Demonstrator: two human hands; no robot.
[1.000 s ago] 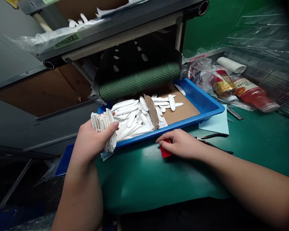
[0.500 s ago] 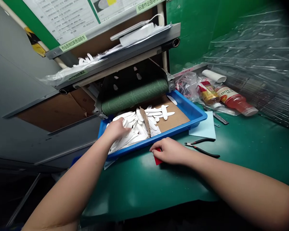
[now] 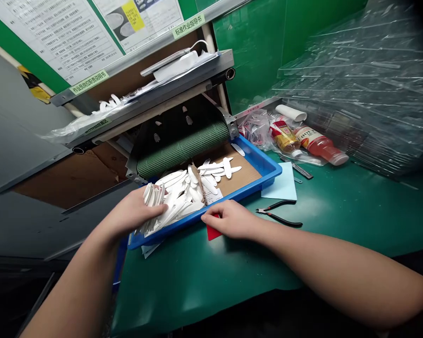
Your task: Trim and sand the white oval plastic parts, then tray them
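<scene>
My left hand is closed round a bunch of flat white oval pieces above the left end of a blue tray. Beneath and beside it, many more white pieces lie heaped in the tray. A torn cardboard divider separates this heap from a few white pieces on bare cardboard. My right hand rests at the tray's front edge, its fingers closed on a flat red piece, which is partly covered by the hand.
A green conveyor belt ends over the tray's back. To the right lie cutting pliers, a light blue sheet, a utility knife and bottles in plastic. A shelf overhangs the conveyor. Stacked clear plastic trays stand far right.
My left hand has come up from the heap, turned, and now shows a bunch of white pieces in its grip. My right hand stays by the tray with the red piece. The view has shifted.
</scene>
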